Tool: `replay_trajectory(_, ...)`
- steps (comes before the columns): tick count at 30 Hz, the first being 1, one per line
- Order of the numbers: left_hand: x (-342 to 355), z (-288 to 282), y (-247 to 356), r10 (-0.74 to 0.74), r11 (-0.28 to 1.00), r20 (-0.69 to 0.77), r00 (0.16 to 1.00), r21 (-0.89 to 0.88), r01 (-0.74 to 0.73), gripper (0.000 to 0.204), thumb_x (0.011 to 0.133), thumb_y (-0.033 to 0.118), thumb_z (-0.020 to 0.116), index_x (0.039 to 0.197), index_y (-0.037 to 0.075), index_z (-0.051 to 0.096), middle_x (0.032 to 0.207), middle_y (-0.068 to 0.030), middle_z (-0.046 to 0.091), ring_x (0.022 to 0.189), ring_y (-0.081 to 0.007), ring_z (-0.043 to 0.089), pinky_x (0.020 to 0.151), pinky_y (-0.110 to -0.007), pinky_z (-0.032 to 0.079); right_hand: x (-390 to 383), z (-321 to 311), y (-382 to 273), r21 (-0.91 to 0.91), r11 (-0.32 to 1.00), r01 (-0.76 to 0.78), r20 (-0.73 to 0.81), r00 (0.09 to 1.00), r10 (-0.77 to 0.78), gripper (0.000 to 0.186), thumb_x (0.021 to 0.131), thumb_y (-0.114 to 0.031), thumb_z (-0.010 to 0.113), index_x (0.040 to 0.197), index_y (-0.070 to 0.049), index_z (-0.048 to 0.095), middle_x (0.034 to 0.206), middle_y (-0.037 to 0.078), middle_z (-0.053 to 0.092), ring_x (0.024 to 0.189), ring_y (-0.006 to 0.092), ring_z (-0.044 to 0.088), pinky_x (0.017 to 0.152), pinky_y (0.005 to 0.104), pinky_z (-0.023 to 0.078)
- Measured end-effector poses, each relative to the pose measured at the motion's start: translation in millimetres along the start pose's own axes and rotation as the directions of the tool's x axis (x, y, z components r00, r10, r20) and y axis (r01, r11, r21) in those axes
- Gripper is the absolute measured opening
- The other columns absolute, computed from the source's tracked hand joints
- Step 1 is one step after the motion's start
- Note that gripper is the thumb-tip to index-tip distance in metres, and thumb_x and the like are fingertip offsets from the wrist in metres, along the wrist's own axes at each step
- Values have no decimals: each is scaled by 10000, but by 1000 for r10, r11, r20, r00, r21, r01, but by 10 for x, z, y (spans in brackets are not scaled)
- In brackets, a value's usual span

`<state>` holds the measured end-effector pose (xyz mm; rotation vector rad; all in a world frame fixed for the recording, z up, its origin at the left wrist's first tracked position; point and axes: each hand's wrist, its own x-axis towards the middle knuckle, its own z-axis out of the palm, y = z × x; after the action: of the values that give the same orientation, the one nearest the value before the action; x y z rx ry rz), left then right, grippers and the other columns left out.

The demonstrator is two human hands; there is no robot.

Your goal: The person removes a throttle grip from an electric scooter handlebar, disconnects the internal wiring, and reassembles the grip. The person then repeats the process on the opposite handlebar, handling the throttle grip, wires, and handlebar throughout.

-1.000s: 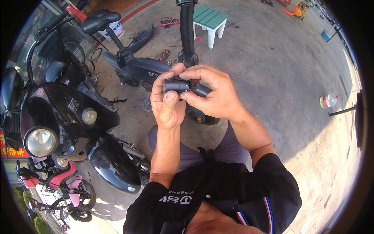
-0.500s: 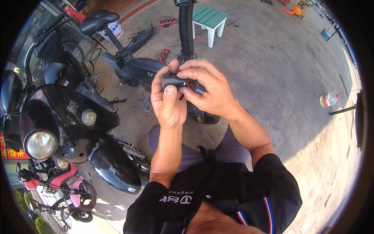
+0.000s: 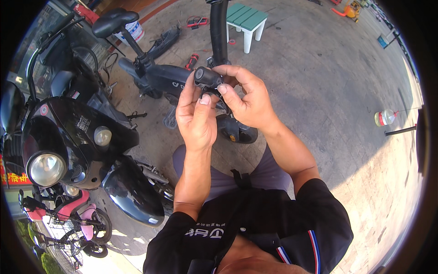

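A short black cylindrical part (image 3: 206, 76) with a round end face is held up in front of me, tilted to the upper left. My right hand (image 3: 248, 98) grips its right end between thumb and fingers. My left hand (image 3: 196, 118) is closed around its near side, thumb bent in, with a finger along its left edge. Small dark pieces, perhaps its wires, show by the left thumb; the hands partly hide them. Just beyond the hands stands a black folding electric bike (image 3: 169, 77) with a thick upright stem (image 3: 219, 36).
A black scooter (image 3: 77, 137) stands close on my left, with a pink bike (image 3: 86, 219) behind it. Past the bike are a green-topped stool (image 3: 246, 20), a red-and-black tool (image 3: 192, 61), a red meter (image 3: 197, 22) and a white bucket (image 3: 134, 33). A bottle (image 3: 385, 117) stands far right.
The cylindrical part has risen and turned, its round end now pointing up toward me. My right thumb has come onto its side, and my left thumb has slid below it.
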<state>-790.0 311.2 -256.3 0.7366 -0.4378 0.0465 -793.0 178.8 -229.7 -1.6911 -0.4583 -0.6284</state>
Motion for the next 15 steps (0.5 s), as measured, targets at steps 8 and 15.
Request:
replay_trajectory(8,14,-24,-8,15,997,-55,998,-71,-19,513,899,-28,575,1391,2,434,1233,-143,597,1083,-213,612,956,-371,505,-52,158,17,-26,1000,-18,-162,987,13,321,809,-98,712,1117,-43,640,1015,61,689,830,139,644,672,271,485)
replay_trajectory(15,33,-123,44,-139,932,-19,990,-340,124,545,865,64,647,1372,60,447,1254,-140,609,1081,-287,631,909,-413,552,-71,75,-37,144,989,-33,-166,984,57,323,871,-11,667,1178,33,578,1065,88,636,913,113,587,813,267,489)
